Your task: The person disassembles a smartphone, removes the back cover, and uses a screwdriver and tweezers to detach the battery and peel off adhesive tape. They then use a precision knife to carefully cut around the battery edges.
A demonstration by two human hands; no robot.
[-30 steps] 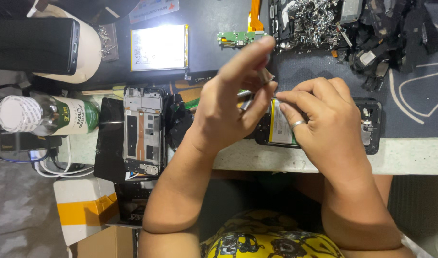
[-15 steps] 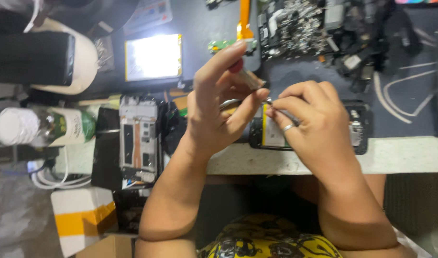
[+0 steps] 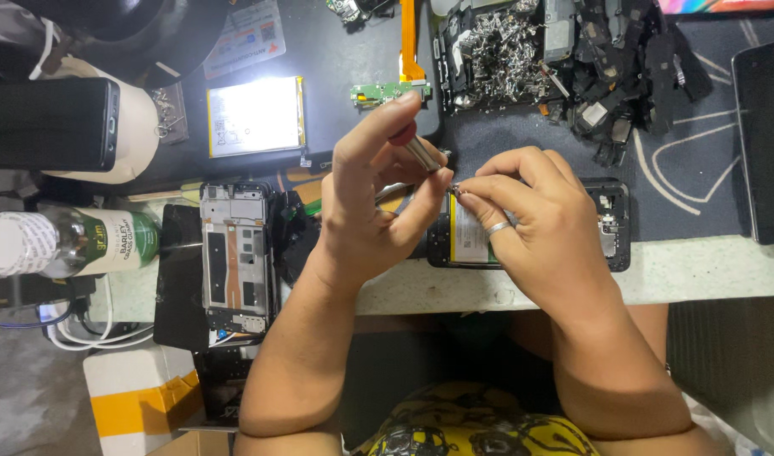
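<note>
Item: opened smartphone (image 3: pixel 607 224), yellow-edged battery exposed, at desk (image 3: pixel 708 270) front edge beneath both hands; left hand (image 3: pixel 366 203) grip pinching small screwdriver (image 3: pixel 416 150), right hand (image 3: pixel 539 224) grip pinching tiny screw (image 3: pixel 456 190) at its tip; stripped phone frame (image 3: pixel 235 257) alongside.

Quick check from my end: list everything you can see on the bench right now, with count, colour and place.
screwdriver: 1, red cap, metal shaft, in the left hand.
opened phone: 1, black, under both hands at the bench edge.
battery: 1, silver with yellow edge, upper left.
phone frame: 1, grey, left of the hands.
bottle: 1, green label, white cap, far left, lying down.
dark phone: 1, black, top left.
parts pile: 1, black and silver, top centre-right.
orange ribbon cable: 1, top centre.
black screen: 1, right edge.
left hand: grips the screwdriver.
right hand: ring on, fingertips pinched at the screwdriver tip.
</note>
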